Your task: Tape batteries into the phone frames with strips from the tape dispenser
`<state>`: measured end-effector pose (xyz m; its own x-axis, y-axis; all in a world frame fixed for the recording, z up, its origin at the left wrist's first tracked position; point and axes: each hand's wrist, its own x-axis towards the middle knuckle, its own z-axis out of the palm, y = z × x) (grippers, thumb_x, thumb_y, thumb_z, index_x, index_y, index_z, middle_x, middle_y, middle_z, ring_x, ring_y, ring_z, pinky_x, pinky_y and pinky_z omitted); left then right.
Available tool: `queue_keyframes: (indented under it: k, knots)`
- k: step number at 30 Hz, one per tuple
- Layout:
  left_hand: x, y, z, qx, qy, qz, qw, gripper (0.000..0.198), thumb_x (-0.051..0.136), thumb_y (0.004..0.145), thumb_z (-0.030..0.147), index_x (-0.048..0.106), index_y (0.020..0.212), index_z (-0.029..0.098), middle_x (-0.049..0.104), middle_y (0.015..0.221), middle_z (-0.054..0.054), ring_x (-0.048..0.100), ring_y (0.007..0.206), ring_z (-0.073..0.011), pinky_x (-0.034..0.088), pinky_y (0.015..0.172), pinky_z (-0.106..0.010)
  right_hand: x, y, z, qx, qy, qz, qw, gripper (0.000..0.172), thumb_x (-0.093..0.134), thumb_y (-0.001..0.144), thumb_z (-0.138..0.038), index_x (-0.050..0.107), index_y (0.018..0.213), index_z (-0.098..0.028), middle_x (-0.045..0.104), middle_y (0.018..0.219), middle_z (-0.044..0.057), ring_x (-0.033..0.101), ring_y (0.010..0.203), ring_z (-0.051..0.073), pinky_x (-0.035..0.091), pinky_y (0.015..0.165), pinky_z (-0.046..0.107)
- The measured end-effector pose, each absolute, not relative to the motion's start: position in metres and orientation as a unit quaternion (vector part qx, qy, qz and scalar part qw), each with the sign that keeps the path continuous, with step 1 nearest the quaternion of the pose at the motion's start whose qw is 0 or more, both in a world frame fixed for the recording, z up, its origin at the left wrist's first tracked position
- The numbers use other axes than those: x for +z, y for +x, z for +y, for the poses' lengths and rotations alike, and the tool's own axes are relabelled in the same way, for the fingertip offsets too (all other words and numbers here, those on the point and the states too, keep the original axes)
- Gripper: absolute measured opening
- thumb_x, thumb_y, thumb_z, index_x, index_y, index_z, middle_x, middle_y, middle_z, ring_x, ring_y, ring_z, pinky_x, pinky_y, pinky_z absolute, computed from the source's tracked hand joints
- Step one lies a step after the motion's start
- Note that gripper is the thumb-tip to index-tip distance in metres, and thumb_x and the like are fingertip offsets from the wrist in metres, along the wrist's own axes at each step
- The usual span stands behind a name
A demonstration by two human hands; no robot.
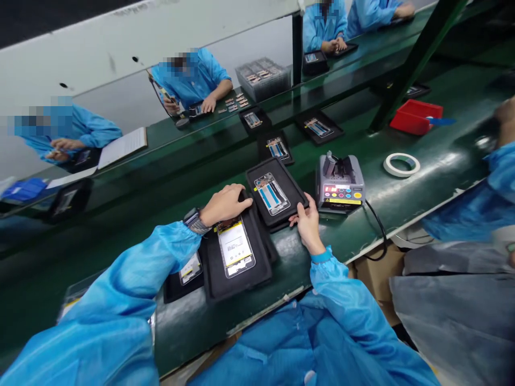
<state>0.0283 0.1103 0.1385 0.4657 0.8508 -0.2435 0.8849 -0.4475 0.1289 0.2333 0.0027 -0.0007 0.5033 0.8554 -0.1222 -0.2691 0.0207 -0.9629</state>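
My left hand (228, 206) is bent over the far end of a near black tray (217, 284), its fingers partly hidden behind the rim. A phone body with a white battery (235, 247) lies in this tray, its upper end under my hand. My right hand (308, 225) grips the right near corner of another black tray (295, 187), thumb on the rim and fingers below. Inside that one is an open phone frame (272, 194) with blue strips. Both trays seem to sit on other trays.
A tape dispenser (341, 185) with a black cable stands right of the trays, near a tape roll (401, 164) and a red bin (416, 117). More trays with phone frames (277, 148) lie farther back. Co-workers sit across the green bench (181, 343); another person's sleeve (501, 171) is at right.
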Motion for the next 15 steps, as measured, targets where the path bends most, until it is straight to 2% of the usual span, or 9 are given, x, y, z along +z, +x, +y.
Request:
queue_keyframes:
  k: [3, 6, 9, 12, 14, 15]
  knots:
    - [0.142, 0.031, 0.115, -0.103, 0.818, 0.556, 0.104, 0.053, 0.047, 0.096, 0.056, 0.061, 0.131, 0.019, 0.070, 0.126, -0.016, 0.067, 0.116, -0.0362, 0.050, 0.095, -0.041, -0.002, 0.237, -0.007, 0.375, -0.613, -0.298, 0.629, 0.070, 0.053, 0.095, -0.053, 0.041, 0.151, -0.013, 0.053, 0.058, -0.007, 0.054, 0.045, 0.016, 0.043, 0.044, 0.026]
    - [0.144, 0.026, 0.122, -0.101, 0.802, 0.579, 0.105, 0.054, 0.045, 0.098, 0.059, 0.061, 0.131, 0.020, 0.073, 0.120, -0.015, 0.068, 0.114, -0.0360, 0.050, 0.095, -0.040, 0.001, 0.241, -0.024, 0.221, -0.698, -0.375, 0.568, 0.062, 0.055, 0.098, -0.050, 0.052, 0.145, -0.011, 0.062, 0.074, 0.003, 0.061, 0.064, 0.020, 0.051, 0.064, 0.033]
    - [0.147, 0.003, 0.129, -0.032, 0.796, 0.587, 0.145, 0.058, 0.047, 0.096, 0.065, 0.061, 0.130, 0.019, 0.072, 0.125, -0.014, 0.067, 0.116, -0.0329, 0.049, 0.100, -0.037, 0.013, 0.241, -0.044, 0.117, -0.752, -0.415, 0.499, 0.051, 0.053, 0.100, -0.048, 0.064, 0.134, -0.012, 0.066, 0.094, 0.013, 0.063, 0.082, 0.024, 0.050, 0.079, 0.038]
    - [0.147, -0.039, 0.120, 0.135, 0.751, 0.621, 0.182, 0.060, 0.050, 0.095, 0.066, 0.060, 0.130, 0.018, 0.068, 0.131, -0.013, 0.063, 0.123, -0.0284, 0.046, 0.107, -0.036, 0.030, 0.230, -0.056, 0.180, -0.698, -0.461, 0.518, 0.045, 0.048, 0.104, -0.048, 0.070, 0.125, -0.015, 0.068, 0.104, 0.014, 0.065, 0.091, 0.025, 0.052, 0.088, 0.039]
    - [0.140, -0.066, 0.094, 0.255, 0.682, 0.656, 0.201, 0.062, 0.051, 0.094, 0.068, 0.061, 0.130, 0.018, 0.066, 0.136, -0.013, 0.059, 0.129, -0.0274, 0.045, 0.111, -0.037, 0.039, 0.219, -0.061, 0.275, -0.607, -0.521, 0.534, 0.047, 0.050, 0.104, -0.051, 0.066, 0.134, -0.018, 0.068, 0.121, 0.015, 0.064, 0.112, 0.026, 0.050, 0.102, 0.042]
    - [0.135, -0.076, 0.075, 0.297, 0.645, 0.668, 0.224, 0.064, 0.051, 0.093, 0.069, 0.061, 0.130, 0.018, 0.065, 0.139, -0.013, 0.058, 0.131, -0.0279, 0.046, 0.111, -0.038, 0.042, 0.214, -0.063, 0.321, -0.557, -0.557, 0.526, 0.055, 0.055, 0.101, -0.054, 0.060, 0.144, -0.020, 0.063, 0.135, 0.016, 0.059, 0.126, 0.028, 0.046, 0.110, 0.044]
